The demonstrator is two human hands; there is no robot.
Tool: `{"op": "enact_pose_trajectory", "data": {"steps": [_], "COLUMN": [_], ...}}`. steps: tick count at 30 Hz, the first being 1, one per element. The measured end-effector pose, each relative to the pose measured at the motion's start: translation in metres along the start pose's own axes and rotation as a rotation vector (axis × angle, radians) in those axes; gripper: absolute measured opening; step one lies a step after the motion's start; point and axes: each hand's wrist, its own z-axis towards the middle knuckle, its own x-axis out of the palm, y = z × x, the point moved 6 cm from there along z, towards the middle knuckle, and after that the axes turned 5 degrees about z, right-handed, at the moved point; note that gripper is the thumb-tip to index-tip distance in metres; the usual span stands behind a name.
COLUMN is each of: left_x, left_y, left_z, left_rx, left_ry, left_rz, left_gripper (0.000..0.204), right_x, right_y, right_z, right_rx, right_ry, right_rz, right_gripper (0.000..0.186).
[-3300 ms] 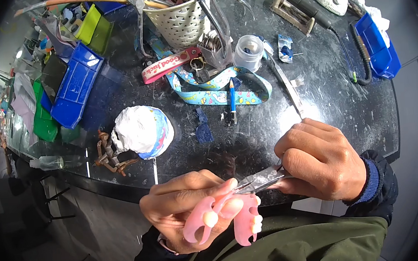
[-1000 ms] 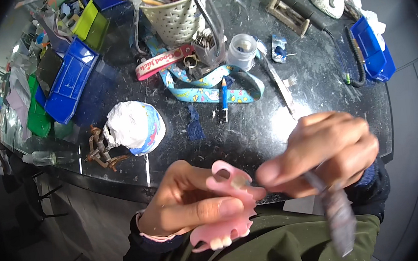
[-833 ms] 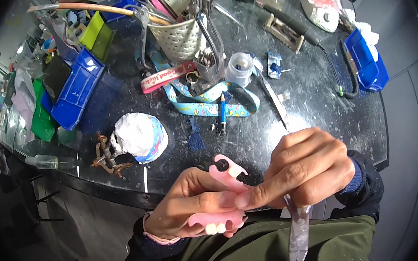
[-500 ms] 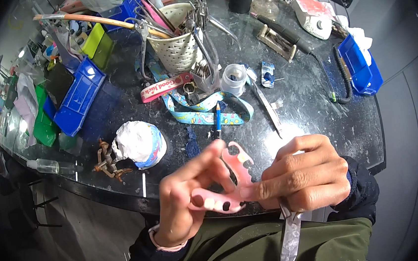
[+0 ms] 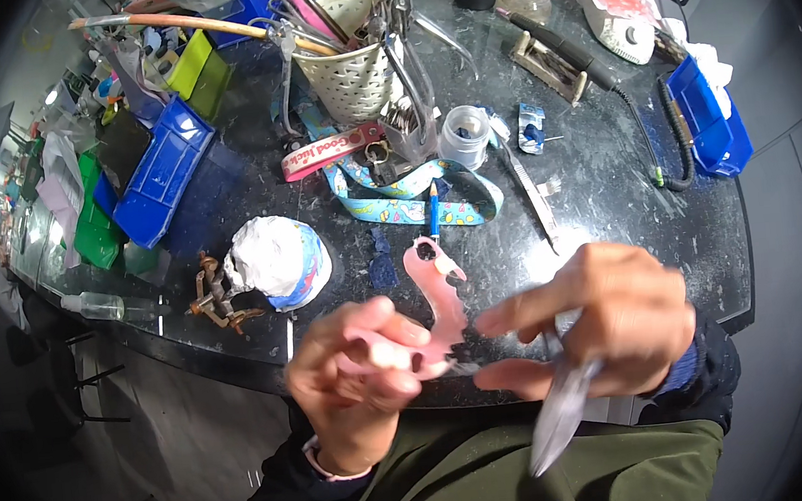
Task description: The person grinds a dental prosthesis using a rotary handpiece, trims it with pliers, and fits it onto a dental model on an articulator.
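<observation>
My left hand grips a pink dental appliance with white teeth, its arched end raised above my fingers. My right hand, blurred by motion, holds a metal cutting tool that dangles down from the fingers over the green cloth on my lap. My right thumb and forefinger are apart, just right of the appliance and not clearly touching it. Beyond my hands lie a blue pencil, a slim metal instrument and a white plaster lump in a patterned wrap.
The dark bench holds a brass clamp, lanyards, a small clear jar, a woven tool basket, blue trays, a handpiece with coiled cord and its control box.
The cutting tool, earlier laid across the appliance, now hangs downward in my right hand. The appliance has been turned, its arched end now upward, and my right fingertips have drawn back from it.
</observation>
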Motion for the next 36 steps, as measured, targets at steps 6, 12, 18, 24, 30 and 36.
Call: {"op": "enact_pose_trajectory", "data": {"steps": [6, 12, 18, 24, 30, 36], "left_x": [-0.011, -0.016, -0.013, -0.017, -0.017, -0.019], "left_y": [-0.014, -0.024, -0.025, -0.028, -0.027, -0.027], "left_z": [0.003, -0.001, 0.011, 0.014, 0.013, 0.013], "left_rx": [-0.137, -0.031, 0.022, 0.081, 0.099, 0.088], "left_ry": [-0.157, -0.114, 0.127, 0.245, 0.362, 0.373], "left_rz": [-0.119, 0.087, 0.202, 0.297, 0.309, 0.388], "left_gripper": [0.065, 0.055, 0.052, 0.053, 0.058, 0.056], "right_x": [0.022, 0.031, 0.029, 0.029, 0.029, 0.031], "right_y": [-0.024, -0.026, -0.030, -0.029, -0.031, -0.032], "right_z": [-0.007, -0.009, -0.009, -0.008, -0.009, -0.009], "right_rx": [0.536, 0.520, 0.497, 0.506, 0.571, 0.545], "right_ry": [0.436, 0.489, 0.456, 0.429, 0.474, 0.484], "right_rz": [0.648, 0.625, 0.605, 0.598, 0.535, 0.533], "right_gripper": [0.026, 0.024, 0.023, 0.022, 0.019, 0.019]}}
